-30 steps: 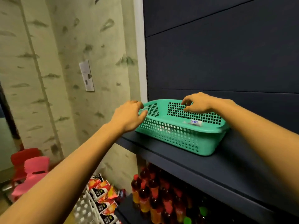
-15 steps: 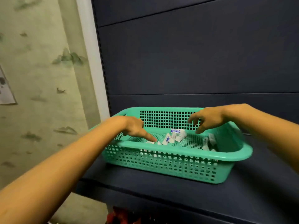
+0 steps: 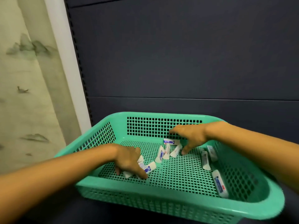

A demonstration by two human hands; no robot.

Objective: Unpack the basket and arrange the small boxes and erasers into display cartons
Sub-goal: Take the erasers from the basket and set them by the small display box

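- Basket (image 3: 119, 125): mint green all over; walls and floor pierced with a regular grid of small square holes, rim and corners plain.
- Erasers (image 3: 219, 183): white, each in a white wrapper printed in blue with a small red mark.
- Back panel (image 3: 178, 54): dark navy, plain, crossed by thin darker seam lines.
- Shelf (image 3: 97, 215): the same dark navy.
- Post (image 3: 64, 62): white, edged by a dark strip of small slots.
- Wall (image 3: 24, 94): pale beige-green with smudged grey-green marks.

Dark shelf back panel (image 3: 178, 54); white upright (image 3: 64, 62) beside it; patterned wallpaper (image 3: 24, 94) left.
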